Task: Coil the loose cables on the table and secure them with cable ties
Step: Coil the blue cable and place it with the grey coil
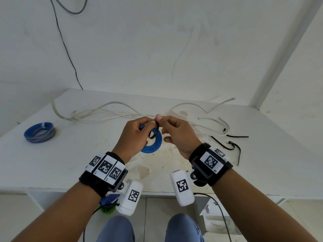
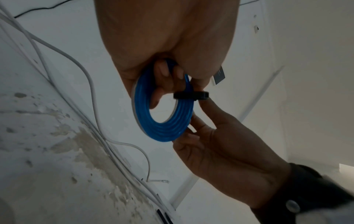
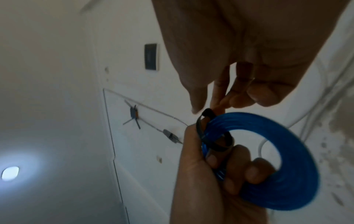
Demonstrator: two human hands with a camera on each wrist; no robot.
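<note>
Knees in blue trousers (image 1: 115, 229) are showing at the bottom of the head view, under two forearms wearing black wristbands with printed markers; above the white table (image 1: 52, 163) the left hand (image 1: 134, 135) is gripping a flat blue cable coil (image 1: 153, 147) while the right hand (image 1: 178, 135) is pinching the black cable tie (image 1: 153, 133) looped over it; a second blue coil (image 1: 39, 132), already bound with a pale band, is lying far left, so one coil looks done, one is being tied, and the white cables (image 1: 104, 110) sprawling at the back are still waiting; spare black ties (image 1: 234, 145) are lying to the right; from the left wrist, curled fingers (image 2: 162, 84) are passing through the glossy, ribbed blue ring, with the matte tie crossing its band and the right hand's fingertips (image 2: 206, 104) touching it; from the right wrist, the tie is standing as a loose loop around the coil, seemingly not yet cinched, while thumb and finger are pinching its end
</note>
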